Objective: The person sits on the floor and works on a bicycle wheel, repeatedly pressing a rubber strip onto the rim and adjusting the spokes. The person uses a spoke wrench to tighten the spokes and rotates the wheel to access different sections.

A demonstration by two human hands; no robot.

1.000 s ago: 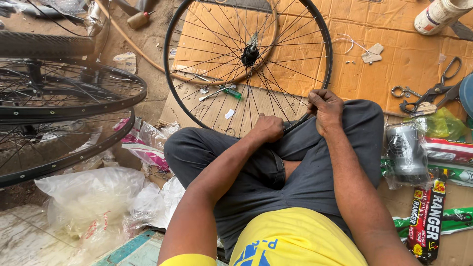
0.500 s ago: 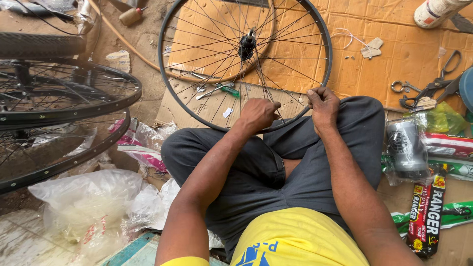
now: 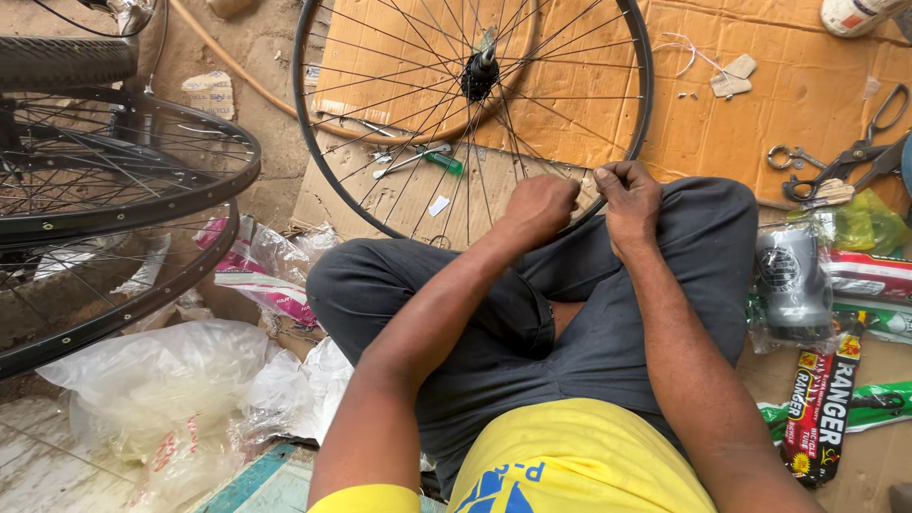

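A black spoked bicycle wheel leans over my crossed legs, its hub near the top of the view. My left hand is closed at the wheel's near rim, fingers pinched on a spoke end. My right hand is closed right beside it on the same stretch of rim, thumbs nearly touching. The rim section under both hands is hidden by my fingers. Whatever small part or tool sits between the fingers cannot be made out.
Brown cardboard covers the floor ahead, with a green-handled screwdriver and scissors. Stacked black wheels stand at left over plastic bags. A wrapped grey canister and packaged tyres lie at right.
The wheel has turned and shifted slightly. My left hand has slid right along the rim until it sits against my right hand, which stayed in place.
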